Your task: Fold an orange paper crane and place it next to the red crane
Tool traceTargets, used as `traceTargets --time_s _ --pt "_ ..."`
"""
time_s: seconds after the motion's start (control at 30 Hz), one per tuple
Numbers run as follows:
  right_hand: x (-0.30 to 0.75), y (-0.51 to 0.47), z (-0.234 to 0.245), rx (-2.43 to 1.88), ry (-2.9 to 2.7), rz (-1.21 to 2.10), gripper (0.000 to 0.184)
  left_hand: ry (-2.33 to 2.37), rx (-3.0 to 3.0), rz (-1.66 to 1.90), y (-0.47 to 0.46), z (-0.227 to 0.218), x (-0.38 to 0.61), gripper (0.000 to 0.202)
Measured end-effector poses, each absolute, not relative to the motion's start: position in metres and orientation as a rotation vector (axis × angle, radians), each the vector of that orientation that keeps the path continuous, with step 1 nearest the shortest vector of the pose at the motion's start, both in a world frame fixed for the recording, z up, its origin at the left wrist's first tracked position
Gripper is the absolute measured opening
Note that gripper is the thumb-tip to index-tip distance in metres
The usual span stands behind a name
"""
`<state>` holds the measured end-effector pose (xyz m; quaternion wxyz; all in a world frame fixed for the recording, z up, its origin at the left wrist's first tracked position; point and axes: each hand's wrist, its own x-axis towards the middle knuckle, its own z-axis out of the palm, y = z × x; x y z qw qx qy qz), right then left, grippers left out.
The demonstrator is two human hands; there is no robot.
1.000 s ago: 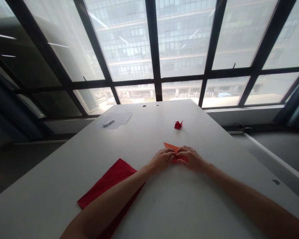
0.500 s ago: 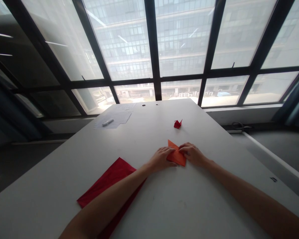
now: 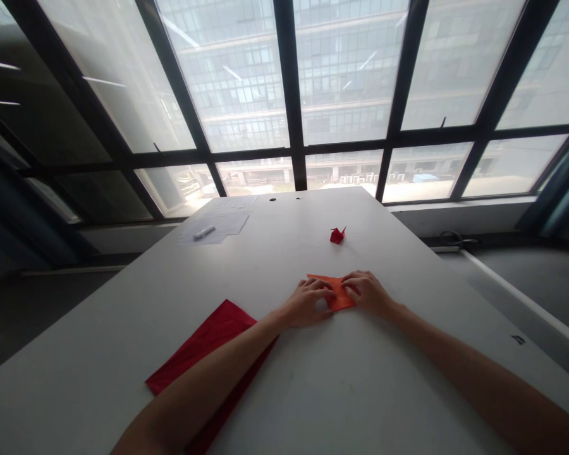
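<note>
Two bare hands are at work on a white table (image 3: 360, 379). The left hand (image 3: 305, 303) and the right hand (image 3: 367, 293) are close together, and both sit on a folded orange paper (image 3: 337, 297), which lies flat on the table near the edge by the person. The fingers (image 3: 320, 285) of both hands are bent and lie on top of the paper, and they seem to press it down. I cannot tell if the thumbs pinch it, because the hands hide that part. The orange paper has some folds done and a pointy end on the left. It is still flat, with no neck or wings standing up, so it does not look like the small red paper crane (image 3: 337, 235) farther up the table. That crane looks all done. A red paper sheet (image 3: 208, 335) lies flat, partly under the left arm (image 3: 203, 379). Far up the table are white papers (image 3: 222, 222) and a white stick (image 3: 203, 232).
</note>
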<state>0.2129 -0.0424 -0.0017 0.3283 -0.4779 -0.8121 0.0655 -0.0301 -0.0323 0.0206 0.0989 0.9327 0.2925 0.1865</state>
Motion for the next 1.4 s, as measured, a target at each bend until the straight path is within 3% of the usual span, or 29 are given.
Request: traceTargets --time_s 0.2,0.43,0.9,1.23,1.4 --pt "0.213 -0.043 -0.003 -1.167 -2.207 0.213 0.034 0.912 2.75 0.579 -0.029 0.018 -0.029 0.03" --pt "0.212 -0.05 0.006 -1.07 -2.26 0.229 0.015 1.002 2.72 0.634 -0.026 0.017 -0.029 0.039" --pt "0.208 -0.049 0.004 -0.978 -2.324 0.197 0.017 0.874 2.698 0.7 -0.026 0.014 -0.028 0.037" --pt "0.207 -0.044 -0.002 -1.034 -2.242 0.196 0.017 0.849 2.585 0.815 -0.018 0.01 -0.029 0.024" --pt "0.206 -0.039 -0.009 -1.144 -2.091 0.228 0.019 1.016 2.484 0.831 -0.021 0.011 -0.027 0.05"
